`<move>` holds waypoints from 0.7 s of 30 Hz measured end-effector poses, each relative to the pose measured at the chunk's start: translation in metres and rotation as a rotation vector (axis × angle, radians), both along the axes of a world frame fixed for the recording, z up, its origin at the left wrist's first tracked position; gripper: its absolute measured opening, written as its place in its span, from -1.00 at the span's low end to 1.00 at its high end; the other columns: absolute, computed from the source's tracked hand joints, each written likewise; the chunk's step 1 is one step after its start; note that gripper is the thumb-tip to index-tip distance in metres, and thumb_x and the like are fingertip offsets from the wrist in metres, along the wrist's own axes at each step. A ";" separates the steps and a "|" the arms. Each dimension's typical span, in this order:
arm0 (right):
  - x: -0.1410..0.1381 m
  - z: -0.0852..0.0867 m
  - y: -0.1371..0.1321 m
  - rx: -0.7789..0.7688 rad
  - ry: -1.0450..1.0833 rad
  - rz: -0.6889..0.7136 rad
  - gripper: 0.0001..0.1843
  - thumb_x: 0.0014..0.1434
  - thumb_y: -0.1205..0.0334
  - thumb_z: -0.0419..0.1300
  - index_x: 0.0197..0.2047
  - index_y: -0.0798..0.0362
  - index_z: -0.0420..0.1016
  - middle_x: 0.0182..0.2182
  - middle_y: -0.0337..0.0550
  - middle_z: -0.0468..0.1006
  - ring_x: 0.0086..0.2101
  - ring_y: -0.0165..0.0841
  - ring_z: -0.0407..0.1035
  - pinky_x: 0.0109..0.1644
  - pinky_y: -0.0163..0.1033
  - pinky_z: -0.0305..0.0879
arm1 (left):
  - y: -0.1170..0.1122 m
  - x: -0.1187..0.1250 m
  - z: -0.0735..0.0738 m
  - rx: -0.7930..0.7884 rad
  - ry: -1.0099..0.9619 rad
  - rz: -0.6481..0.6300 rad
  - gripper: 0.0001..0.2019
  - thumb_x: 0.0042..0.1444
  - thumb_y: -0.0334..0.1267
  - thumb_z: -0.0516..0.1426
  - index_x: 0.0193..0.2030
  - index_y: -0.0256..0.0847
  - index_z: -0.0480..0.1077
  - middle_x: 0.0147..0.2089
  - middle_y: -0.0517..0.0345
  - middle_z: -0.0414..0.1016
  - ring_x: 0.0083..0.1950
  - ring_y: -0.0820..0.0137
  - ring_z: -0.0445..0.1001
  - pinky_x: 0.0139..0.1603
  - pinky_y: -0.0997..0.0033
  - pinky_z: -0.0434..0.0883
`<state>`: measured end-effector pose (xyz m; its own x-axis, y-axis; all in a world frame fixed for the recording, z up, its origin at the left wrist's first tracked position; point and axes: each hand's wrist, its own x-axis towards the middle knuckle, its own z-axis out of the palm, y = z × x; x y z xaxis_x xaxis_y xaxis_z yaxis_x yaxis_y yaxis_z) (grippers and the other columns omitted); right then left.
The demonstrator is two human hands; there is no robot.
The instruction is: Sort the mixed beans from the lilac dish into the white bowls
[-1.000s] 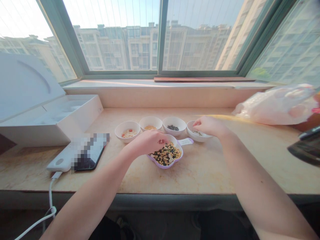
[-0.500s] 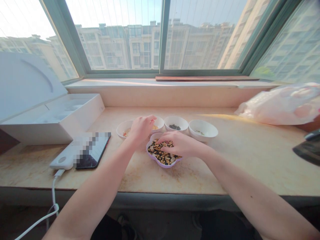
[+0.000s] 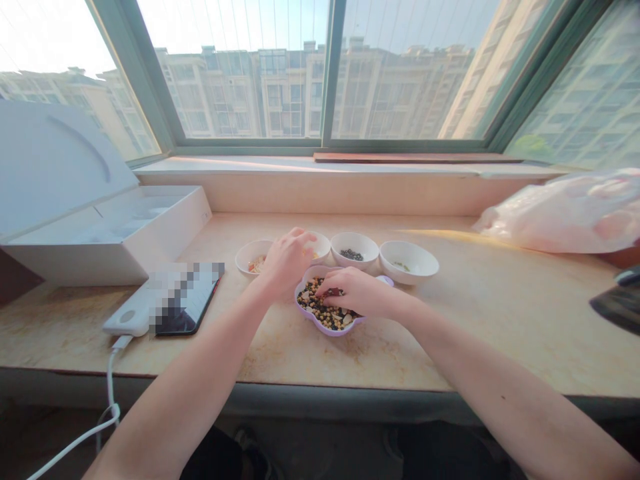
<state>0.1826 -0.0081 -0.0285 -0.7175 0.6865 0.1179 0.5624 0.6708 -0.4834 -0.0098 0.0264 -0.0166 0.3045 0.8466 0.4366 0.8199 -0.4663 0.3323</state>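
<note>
The right hand is half curled, its fingertips down in the mixed beans; whether they pinch any, I cannot tell. The beans fill a lilac flower-shaped dish. The left hand, loosely curled, is just behind the dish over white bowls, and what it holds cannot be told. A pixelated phone lies left of the dish, a plastic bag well right.

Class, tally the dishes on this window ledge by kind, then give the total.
White bowls: 4
Lilac flower-shaped dish: 1
Total: 5
</note>
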 end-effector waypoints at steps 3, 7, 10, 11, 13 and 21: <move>0.000 0.001 -0.001 -0.021 0.031 -0.018 -0.77 0.20 0.39 0.24 -0.21 0.02 0.76 -0.15 -0.11 0.72 -0.16 -0.11 0.60 0.03 -0.08 0.48 | -0.003 0.002 0.001 -0.027 -0.029 -0.015 -0.69 0.30 -0.37 0.10 0.08 -0.11 0.57 0.15 0.08 0.58 0.06 0.21 0.59 0.19 0.21 0.47; -0.001 0.000 -0.003 -0.042 0.067 -0.036 -0.72 0.17 0.45 0.22 -0.21 -0.01 0.74 -0.17 -0.13 0.73 -0.17 -0.14 0.60 0.01 -0.09 0.49 | -0.005 0.003 0.001 -0.047 -0.055 -0.042 -0.71 0.30 -0.36 0.11 0.06 -0.12 0.58 0.15 0.07 0.58 0.09 0.21 0.59 0.23 0.20 0.46; 0.000 -0.001 -0.003 -0.042 0.085 -0.047 -0.71 0.15 0.47 0.22 -0.19 0.00 0.73 -0.18 -0.12 0.73 -0.17 -0.14 0.60 -0.01 -0.09 0.50 | -0.006 0.003 0.000 -0.054 -0.067 -0.057 -0.71 0.31 -0.38 0.10 0.06 -0.14 0.58 0.16 0.06 0.58 0.12 0.20 0.57 0.27 0.18 0.43; 0.000 -0.002 -0.002 -0.039 0.088 -0.047 -0.71 0.15 0.48 0.22 -0.19 0.00 0.72 -0.18 -0.12 0.73 -0.16 -0.14 0.60 -0.02 -0.09 0.50 | -0.006 0.004 0.000 -0.056 -0.071 -0.062 -0.71 0.30 -0.39 0.10 0.05 -0.15 0.58 0.16 0.05 0.59 0.13 0.20 0.57 0.28 0.17 0.43; 0.000 -0.002 -0.002 -0.031 0.085 -0.044 -0.71 0.14 0.49 0.22 -0.19 0.00 0.72 -0.18 -0.11 0.73 -0.16 -0.14 0.59 -0.03 -0.11 0.49 | -0.005 0.004 0.000 -0.060 -0.078 -0.074 -0.71 0.30 -0.40 0.10 0.05 -0.16 0.58 0.16 0.05 0.59 0.14 0.20 0.57 0.28 0.17 0.42; 0.002 -0.003 0.001 0.002 0.089 -0.065 -0.78 0.14 0.45 0.28 -0.20 0.03 0.70 -0.22 -0.15 0.74 -0.23 -0.24 0.60 -0.08 -0.20 0.45 | 0.000 0.004 -0.006 -0.045 -0.073 -0.108 -0.74 0.30 -0.37 0.11 0.02 -0.15 0.59 0.13 0.04 0.60 0.15 0.19 0.56 0.24 0.17 0.44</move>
